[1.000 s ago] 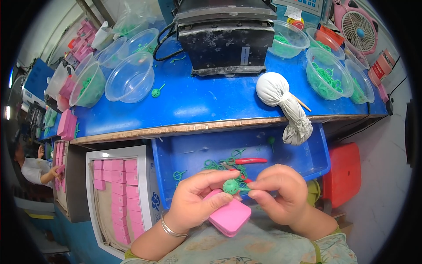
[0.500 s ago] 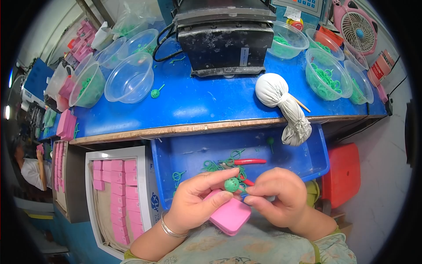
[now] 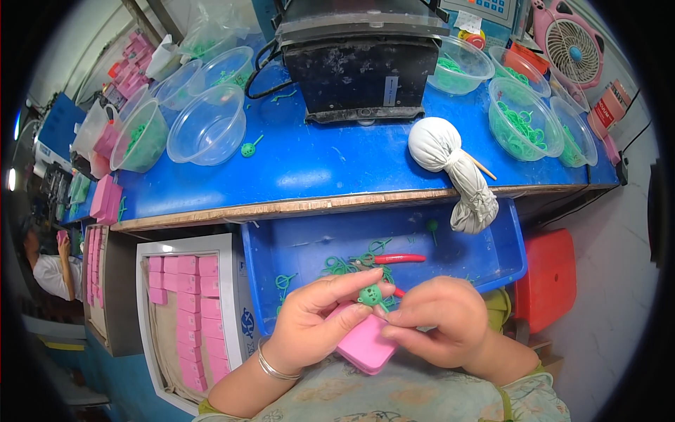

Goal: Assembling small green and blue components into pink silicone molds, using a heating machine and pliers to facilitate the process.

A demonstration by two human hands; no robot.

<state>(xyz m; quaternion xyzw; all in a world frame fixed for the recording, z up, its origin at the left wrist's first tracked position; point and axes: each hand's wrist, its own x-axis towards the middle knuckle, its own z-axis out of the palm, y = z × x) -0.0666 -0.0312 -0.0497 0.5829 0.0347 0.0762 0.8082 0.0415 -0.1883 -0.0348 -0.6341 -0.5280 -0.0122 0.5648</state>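
Note:
My left hand (image 3: 302, 320) is closed around a pink rounded block (image 3: 367, 344), which is tilted above my lap. A small green openwork ball (image 3: 370, 295) with a thin stem sits at its fingers, over the block's far end. My right hand (image 3: 446, 320) is closed in a pinch at the ball's stem. The fingertips partly hide the stem's end. Just beyond the hands, red-handled pliers (image 3: 399, 259) lie in a blue tray (image 3: 316, 235) beside a tangle of green ringed pieces (image 3: 339, 265).
A blue worktable (image 3: 302, 165) carries a black machine (image 3: 358, 74), a white cloth bundle (image 3: 434, 144) with a stick, and clear bowls (image 3: 207, 126), several holding green pieces. Pink blocks (image 3: 188, 302) fill a white box at left. A red stool (image 3: 547, 281) stands right; another person (image 3: 53, 274) sits far left.
The green ball has turned in my fingers, so its stem now points down to the right. My right hand has shifted slightly left and down, closer to the pink block.

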